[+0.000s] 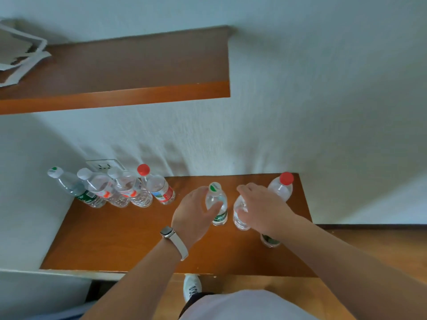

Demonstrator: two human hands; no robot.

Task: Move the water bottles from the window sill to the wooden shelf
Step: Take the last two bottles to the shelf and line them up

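Arms reach forward over the shelf point(129, 239), left hand point(194, 213) curled around a green-labelled bottle point(217, 204), right hand point(261, 204) grasping the clear bottle point(239, 215) just beside it.

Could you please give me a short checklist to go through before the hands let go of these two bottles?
1. Left hand wrapped around the green-label bottle: ok.
2. Right hand covering the clear bottle: ok; whether the fingers are closed cannot be told.
3. Both bottles upright on the lower wooden shelf: ok, though actual contact cannot be told.
4. Gap between the two held bottles: ok, apart.
5. Red-cap bottle behind the right hand stands upright: ok.
6. Bottle under the right forearm: cannot tell, mostly hidden.
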